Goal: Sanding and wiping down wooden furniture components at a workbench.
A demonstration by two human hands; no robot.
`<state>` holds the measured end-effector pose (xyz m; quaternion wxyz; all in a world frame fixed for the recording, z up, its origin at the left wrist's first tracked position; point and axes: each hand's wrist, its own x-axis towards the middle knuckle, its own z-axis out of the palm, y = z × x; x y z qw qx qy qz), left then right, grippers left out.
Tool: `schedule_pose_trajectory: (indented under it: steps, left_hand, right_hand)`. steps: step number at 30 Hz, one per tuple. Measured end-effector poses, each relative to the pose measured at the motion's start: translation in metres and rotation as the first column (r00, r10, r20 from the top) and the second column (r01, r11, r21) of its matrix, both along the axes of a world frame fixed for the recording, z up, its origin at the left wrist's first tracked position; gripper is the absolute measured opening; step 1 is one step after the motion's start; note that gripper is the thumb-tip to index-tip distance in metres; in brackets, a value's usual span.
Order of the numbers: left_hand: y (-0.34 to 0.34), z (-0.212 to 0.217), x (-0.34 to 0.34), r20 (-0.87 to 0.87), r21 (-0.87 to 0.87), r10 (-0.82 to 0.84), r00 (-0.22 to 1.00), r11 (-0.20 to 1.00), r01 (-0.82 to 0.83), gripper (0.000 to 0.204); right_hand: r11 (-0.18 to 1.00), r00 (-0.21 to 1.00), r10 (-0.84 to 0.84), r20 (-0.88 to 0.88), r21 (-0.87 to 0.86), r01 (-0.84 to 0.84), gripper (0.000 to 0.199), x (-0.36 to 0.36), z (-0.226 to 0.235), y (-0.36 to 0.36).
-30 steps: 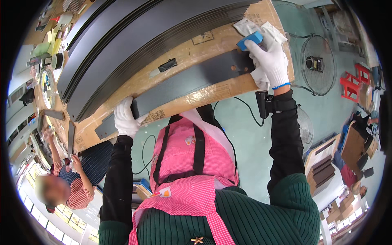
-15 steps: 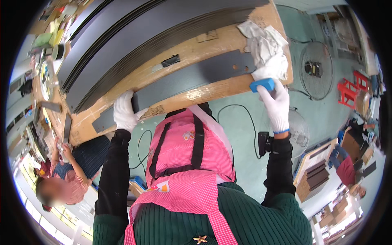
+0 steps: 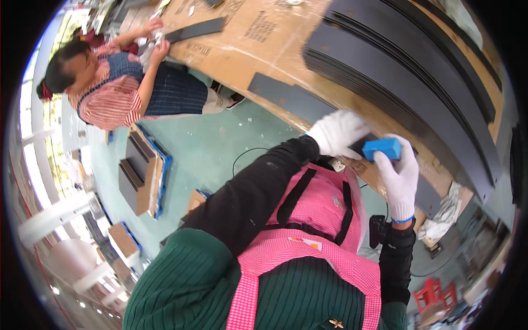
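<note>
Though blurry, left hand over grey panel, grip unclear; right hand, grip snug round blue block.

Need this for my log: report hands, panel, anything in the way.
Right hand gripping blue block. Left hand at gray panel, blurred, contact unclear. Panel lying along table edge. Possible obstruction: white cloth near its right end.

Bright, diffuse light, blown-out windows well off the bench's near edge, pale glints on its wrapping, left hand motion-blurred, soft shadows, fisheye-bent edges, black rim
</note>
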<state>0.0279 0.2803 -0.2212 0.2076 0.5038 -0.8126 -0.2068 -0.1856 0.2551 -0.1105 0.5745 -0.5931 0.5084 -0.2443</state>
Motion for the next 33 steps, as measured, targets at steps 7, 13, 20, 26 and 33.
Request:
schedule_pose_trajectory:
  steps: [7, 13, 20, 26, 33]
  left_hand:
    - [0.006, -0.067, -0.020, -0.411, 0.070, 0.150, 0.899, 0.989, -0.133, 0.082]
    - [0.012, -0.075, -0.030, -0.820, 0.464, 0.422, 0.386, 0.886, 0.017, 0.072]
    - [0.013, -0.054, -0.022, -0.514, -0.023, 0.221, 0.829, 0.962, -0.270, 0.050]
    - [0.011, -0.046, -0.023, -0.345, -0.268, 0.266, 0.900, 0.891, -0.366, 0.026]
    - [0.009, -0.044, -0.025, -0.271, -0.080, 0.210, 0.939, 0.968, -0.239, 0.032]
  right_hand:
    - [0.836, 0.858, 0.456, -0.236, -0.215, -0.504, 0.031, 0.185, 0.004, -0.043]
    - [0.437, 0.507, 0.717, -0.479, -0.257, -0.862, 0.033, 0.271, -0.016, -0.061]
    - [0.025, 0.102, 0.828, -0.551, -0.146, -0.989, 0.024, 0.314, -0.037, -0.068]
    - [-0.102, -0.034, 0.769, -0.638, -0.069, -0.992, 0.027, 0.330, -0.046, -0.078]
    - [0.072, 0.120, 0.682, -0.722, -0.097, -0.993, 0.028, 0.334, -0.026, -0.098]
